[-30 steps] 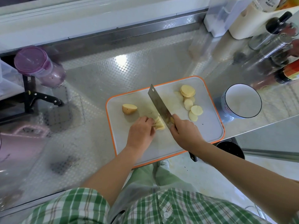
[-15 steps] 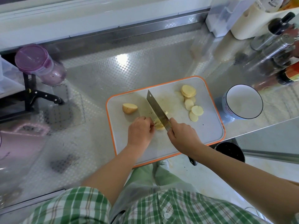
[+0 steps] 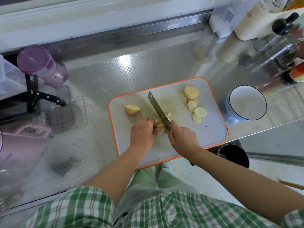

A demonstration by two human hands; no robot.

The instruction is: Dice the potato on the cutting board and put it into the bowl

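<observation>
Underneath everything, an embossed steel desk [image 3: 131, 71], glare on it near the back wall. Lying on it near the front edge, a grey cutting board [image 3: 205, 134] with an orange rim, its near corner out past the desk's edge. Standing on the desk just beside the board's right edge, a bowl [image 3: 229, 109], blue outside and white inside, with nothing visible in it. At the far left, a purple-lidded jar [image 3: 37, 61] and a black-handled knife [image 3: 47, 97] resting on a dark rack.

On the board's middle, both hands. Left hand [image 3: 144, 130] knuckles up, fingers curled down and pinning a small bunch of cut strips [image 3: 161, 125] of potato against the board. Right hand [image 3: 182, 137] wrapped tight round the handle of a cleaver [image 3: 158, 109], the handle mostly hidden in the fist. Blade angled away to the upper left, its edge down in the strips, right against the left fingertips.

Elsewhere on the board, all apart from the hands: a skin-on end piece [image 3: 132, 109] to the left of the blade, and near the right edge a stack and loose row of round slices [image 3: 195, 104].
</observation>
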